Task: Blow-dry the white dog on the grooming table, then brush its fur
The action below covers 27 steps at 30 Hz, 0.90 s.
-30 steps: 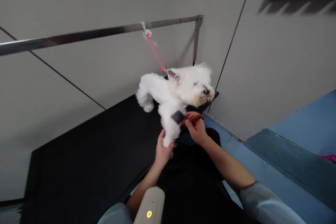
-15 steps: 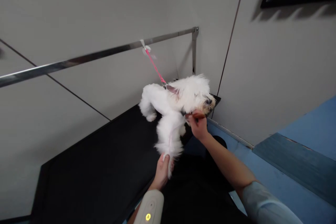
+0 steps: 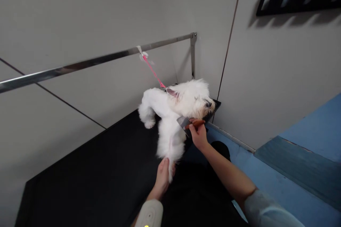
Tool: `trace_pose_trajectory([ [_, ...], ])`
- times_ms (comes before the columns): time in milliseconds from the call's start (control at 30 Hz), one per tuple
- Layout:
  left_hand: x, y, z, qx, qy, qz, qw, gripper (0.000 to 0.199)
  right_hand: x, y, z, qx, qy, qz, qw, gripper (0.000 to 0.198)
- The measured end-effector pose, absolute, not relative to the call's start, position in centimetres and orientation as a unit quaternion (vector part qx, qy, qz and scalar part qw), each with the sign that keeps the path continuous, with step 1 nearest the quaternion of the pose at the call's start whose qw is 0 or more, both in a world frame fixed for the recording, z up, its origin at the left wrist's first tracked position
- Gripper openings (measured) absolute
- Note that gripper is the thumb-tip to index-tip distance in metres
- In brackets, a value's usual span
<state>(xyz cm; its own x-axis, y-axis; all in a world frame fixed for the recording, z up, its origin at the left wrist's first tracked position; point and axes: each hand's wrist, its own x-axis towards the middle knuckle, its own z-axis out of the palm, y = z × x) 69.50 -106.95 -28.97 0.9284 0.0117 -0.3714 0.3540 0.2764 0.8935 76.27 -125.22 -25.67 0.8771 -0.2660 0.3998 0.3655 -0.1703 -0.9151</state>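
A fluffy white dog (image 3: 157, 101) stands on a black table, its head turned to the right. My left hand (image 3: 163, 175) is closed around the lower end of its outstretched front leg (image 3: 170, 138). In my right hand (image 3: 199, 136) is a slicker brush (image 3: 195, 124) with an orange-brown handle. The flat head of the brush lies at the dog's chest and upper leg; I cannot tell whether its pins touch the fur. The dog's paw is mostly hidden by my left hand.
A pink leash (image 3: 153, 69) ties the dog to a metal bar (image 3: 106, 58) above the black table (image 3: 80, 163). Grey walls stand behind. A black rack (image 3: 298, 0) hangs at upper right. A pale device (image 3: 149, 212) sits on my left forearm. Blue floor (image 3: 266, 170) lies at right.
The brush was blurred by motion and now shows clearly, its head facing the dog's chest. My left hand keeps its hold on the leg. The whole view has shifted slightly.
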Motion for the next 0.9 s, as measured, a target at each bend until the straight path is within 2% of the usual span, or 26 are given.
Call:
trace_pose_trajectory([
  [133, 70.8, -107.9, -28.5, 0.589, 0.165, -0.107, 0.784, 0.072, 74.8, -125.2, -26.4, -0.724, -0.099, -0.139, 0.668, 0.021],
  [267, 71.6, -108.2, -28.6, 0.591, 0.149, -0.109, 0.785, 0.071, 74.0, -125.6, -26.2, -0.669, -0.005, -0.250, 0.700, 0.021],
  [400, 71.6, -108.1, -28.5, 0.590, 0.167, -0.110, 0.782, 0.066, 73.9, -125.8, -25.8, -0.703, -0.096, -0.141, 0.690, 0.022],
  [533, 71.7, -107.9, -28.1, 0.573, 0.167, -0.122, 0.793, 0.064, 74.4, -125.7, -25.4, -0.673, -0.009, -0.265, 0.690, 0.019],
  [667, 71.6, -107.7, -28.1, 0.549, 0.177, -0.136, 0.806, 0.060, 75.1, -125.1, -25.3, -0.714, -0.121, -0.137, 0.675, 0.017],
  [800, 71.2, -107.5, -28.5, 0.548, 0.173, -0.127, 0.808, 0.061, 76.4, -125.0, -25.0, -0.693, -0.053, -0.220, 0.685, 0.014],
  [900, 70.8, -107.3, -28.8, 0.554, 0.180, -0.125, 0.803, 0.064, 77.2, -124.9, -24.8, -0.730, -0.145, -0.136, 0.654, 0.016],
])
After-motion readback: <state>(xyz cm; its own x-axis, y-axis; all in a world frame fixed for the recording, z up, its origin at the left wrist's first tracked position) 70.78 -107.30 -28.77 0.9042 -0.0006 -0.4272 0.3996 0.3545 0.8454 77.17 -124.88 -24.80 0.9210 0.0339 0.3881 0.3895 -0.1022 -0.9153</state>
